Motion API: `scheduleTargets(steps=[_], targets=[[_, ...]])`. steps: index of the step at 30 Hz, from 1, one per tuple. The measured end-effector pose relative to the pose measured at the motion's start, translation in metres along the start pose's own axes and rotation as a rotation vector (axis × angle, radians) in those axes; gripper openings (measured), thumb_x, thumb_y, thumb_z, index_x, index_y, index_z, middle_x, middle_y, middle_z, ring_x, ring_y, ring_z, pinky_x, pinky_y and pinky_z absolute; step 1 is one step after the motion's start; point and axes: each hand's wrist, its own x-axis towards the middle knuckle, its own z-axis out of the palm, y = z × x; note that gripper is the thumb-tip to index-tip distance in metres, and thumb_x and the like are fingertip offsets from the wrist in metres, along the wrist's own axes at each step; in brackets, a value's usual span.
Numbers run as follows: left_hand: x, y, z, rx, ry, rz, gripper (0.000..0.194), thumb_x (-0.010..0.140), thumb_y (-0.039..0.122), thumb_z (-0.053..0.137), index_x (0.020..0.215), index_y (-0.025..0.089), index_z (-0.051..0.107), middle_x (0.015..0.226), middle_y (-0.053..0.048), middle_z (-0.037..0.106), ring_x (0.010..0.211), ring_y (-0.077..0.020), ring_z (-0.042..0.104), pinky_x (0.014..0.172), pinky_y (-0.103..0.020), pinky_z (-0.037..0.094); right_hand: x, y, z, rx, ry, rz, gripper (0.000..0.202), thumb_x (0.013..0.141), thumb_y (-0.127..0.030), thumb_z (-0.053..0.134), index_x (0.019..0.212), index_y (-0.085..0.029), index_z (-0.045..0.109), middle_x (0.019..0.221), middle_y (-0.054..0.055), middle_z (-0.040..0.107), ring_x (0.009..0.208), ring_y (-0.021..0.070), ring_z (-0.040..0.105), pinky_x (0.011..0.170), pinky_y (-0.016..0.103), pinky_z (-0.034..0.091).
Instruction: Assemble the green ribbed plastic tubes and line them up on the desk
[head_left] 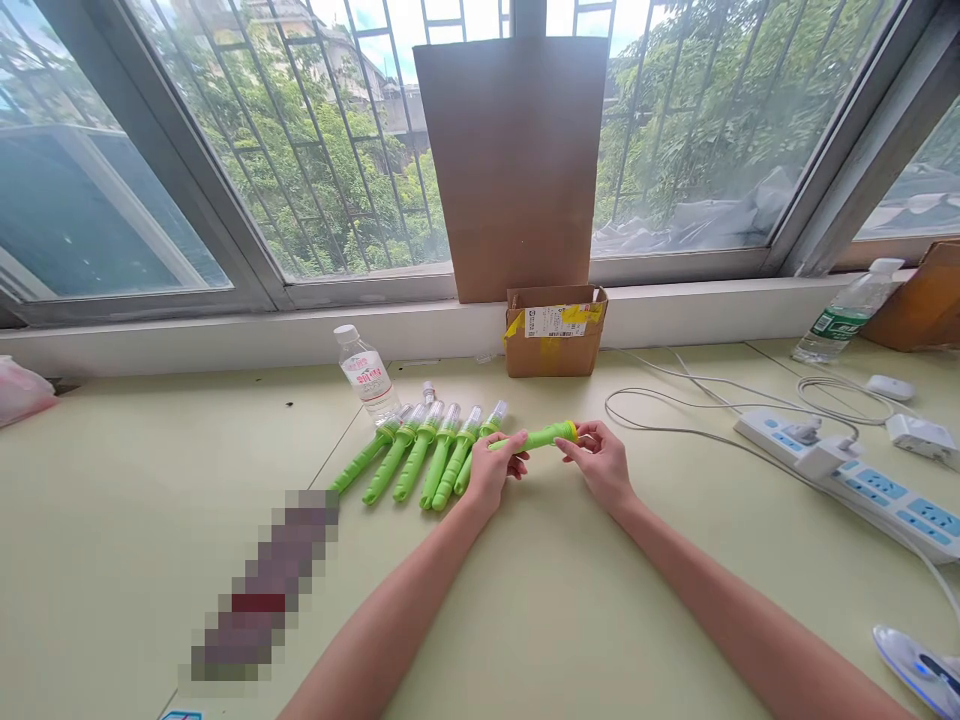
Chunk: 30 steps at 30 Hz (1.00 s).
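My left hand (493,470) is closed round one end of a green plastic tube (544,437), which lies nearly level above the table. At the tube's other end is a yellow ring (573,431); my right hand (601,466) pinches there with thumb and fingers. Just left of my left hand, several similar green tubes (415,457) with clear ribbed caps lie side by side on the table, caps pointing away from me. My left hand partly covers the nearest one. Behind the row sits a small clear piece (429,392).
Behind the tubes stands a water bottle (367,375). A cardboard box (553,345) is by the window, with a brown board (521,170) behind it. To the right are a power strip (862,480), white cables (697,430) and another bottle (847,310). A pixelated patch hides something at left.
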Motion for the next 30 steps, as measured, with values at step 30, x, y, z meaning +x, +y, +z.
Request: scheduleTargets(steps=[30], targets=[[-0.0022,-0.0050,-0.0002,0.454,-0.030,0.319,0.036,0.066,0.050,0.069,0.072,0.016,0.060,0.056,0.002,0.057,0.039,-0.0073,0.048,0.038,-0.020,0.038,0.0050,0.0015,-0.0041,0.047,0.036,0.063,0.041,0.062,-0.045,0.078,0.075,-0.020,0.049,0.080,0.003,0.066,0.078,0.0223,0.067,0.069,0.040,0.060]])
